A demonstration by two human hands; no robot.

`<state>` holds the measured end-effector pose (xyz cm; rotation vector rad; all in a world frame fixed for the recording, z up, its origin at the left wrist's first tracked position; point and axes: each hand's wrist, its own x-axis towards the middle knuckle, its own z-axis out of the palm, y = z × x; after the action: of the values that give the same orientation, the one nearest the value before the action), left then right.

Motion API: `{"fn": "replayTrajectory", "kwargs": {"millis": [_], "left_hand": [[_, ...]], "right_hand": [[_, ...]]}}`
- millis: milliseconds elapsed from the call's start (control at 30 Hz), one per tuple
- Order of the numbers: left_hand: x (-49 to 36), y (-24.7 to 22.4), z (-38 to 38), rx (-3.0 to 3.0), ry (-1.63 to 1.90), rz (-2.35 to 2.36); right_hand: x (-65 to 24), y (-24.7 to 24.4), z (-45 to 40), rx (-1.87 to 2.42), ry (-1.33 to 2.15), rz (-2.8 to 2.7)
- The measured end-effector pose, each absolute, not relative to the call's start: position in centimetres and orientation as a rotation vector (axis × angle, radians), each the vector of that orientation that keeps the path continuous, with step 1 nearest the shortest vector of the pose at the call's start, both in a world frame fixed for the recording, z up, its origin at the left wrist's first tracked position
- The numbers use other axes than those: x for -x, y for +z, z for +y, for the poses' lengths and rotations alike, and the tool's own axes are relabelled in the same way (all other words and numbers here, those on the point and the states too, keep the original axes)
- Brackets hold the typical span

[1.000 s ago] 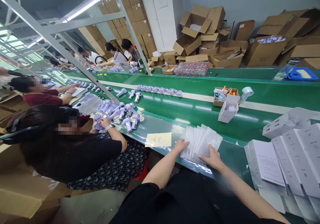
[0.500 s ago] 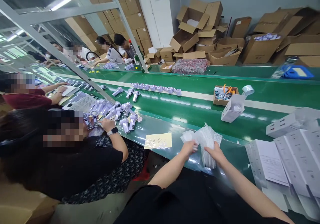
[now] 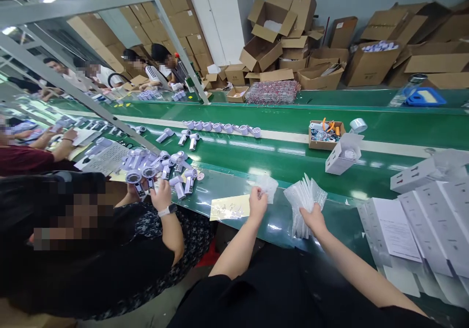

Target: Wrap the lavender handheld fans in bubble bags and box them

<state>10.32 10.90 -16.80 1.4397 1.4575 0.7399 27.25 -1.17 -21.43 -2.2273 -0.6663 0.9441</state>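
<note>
My left hand (image 3: 258, 203) is closed on a single bubble-wrap bag (image 3: 269, 188), a small translucent white pouch. It hovers beside a yellow paper note (image 3: 227, 208) with handwriting on it. My right hand (image 3: 313, 219) grips a fanned stack of bubble-wrap bags (image 3: 304, 196) over the near edge of the green bench, thumb on top. A gap separates the single bag from the stack. To the left lies a pile of lavender handheld fans (image 3: 137, 159), where a co-worker's hand (image 3: 161, 196) is at work.
A row of lavender fan bodies (image 3: 217, 127) lies along the conveyor (image 3: 286, 164). Farther right are a cardboard tray of parts (image 3: 318, 144), an upright white box (image 3: 340, 157) and stacked white boxes (image 3: 432, 220). A co-worker (image 3: 88, 240) sits close on my left.
My left hand has moved left, away from the stack, carrying one bag. The stack in my right hand has fanned out. The co-worker's hands and fans have shifted slightly.
</note>
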Motion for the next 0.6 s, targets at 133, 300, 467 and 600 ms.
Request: {"fn": "replayTrajectory", "kwargs": {"millis": [133,300,467,600], "left_hand": [[-8.5,-12.0,12.4,-1.281,1.018,1.095],[-7.7,-7.8,12.7,-1.009,1.065,0.912],[-7.4,-7.4,11.7,-0.926,1.066,0.954],[-7.6,-8.7,11.0,-0.9,0.986,1.009]], "right_hand": [[-24.7,-21.0,1.7,2.273,0.992,-0.661],[-22.1,-20.8,3.4,2.327,1.155,-0.64],[-21.6,-19.9,3.3,2.28,1.299,-0.689],[-21.6,-19.9,3.1,2.208,1.315,-0.741]]}}
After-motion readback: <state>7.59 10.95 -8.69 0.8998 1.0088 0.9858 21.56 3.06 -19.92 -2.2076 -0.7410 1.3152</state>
